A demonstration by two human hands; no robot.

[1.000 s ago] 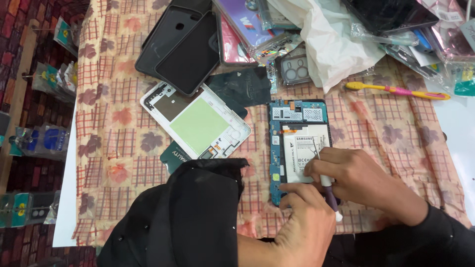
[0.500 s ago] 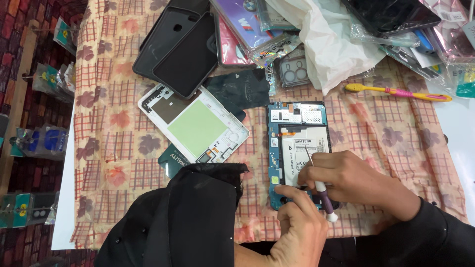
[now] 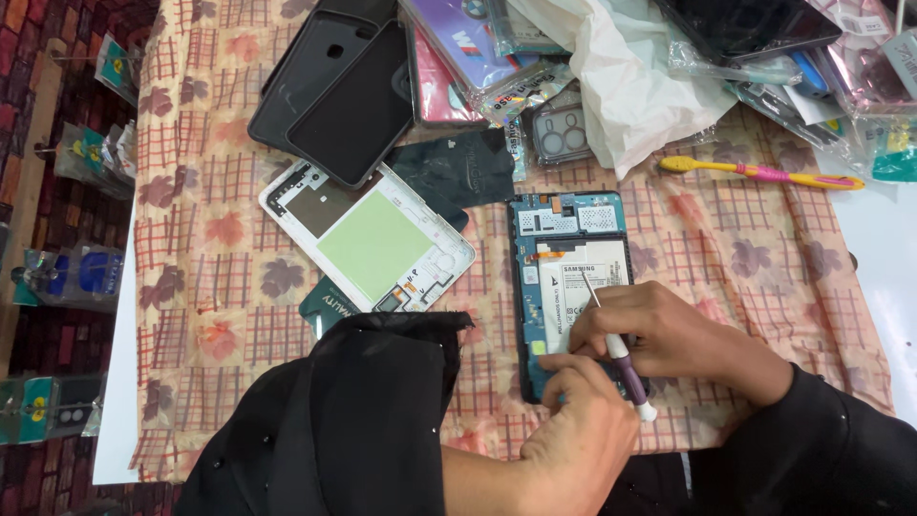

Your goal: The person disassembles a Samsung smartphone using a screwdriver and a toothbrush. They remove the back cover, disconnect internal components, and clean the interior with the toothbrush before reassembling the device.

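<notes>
opened tablet [image 3: 571,287] flat on counter [image 3: 191,287], mid-right | R hand [image 3: 669,334] pinching screwdriver [image 3: 616,349], tip on batt | L hand [image 3: 573,435] fingers curled, pressing lower edge | light, stiff, fragile inside; likely hold by frame edges

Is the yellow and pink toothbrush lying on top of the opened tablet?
No, the toothbrush lies on the checked cloth, apart from the opened tablet.

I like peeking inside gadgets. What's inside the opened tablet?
Inside the opened tablet you can see a white battery and blue circuit boards. The lower end is covered by the left hand and right hand, so that part stays hidden.
</notes>
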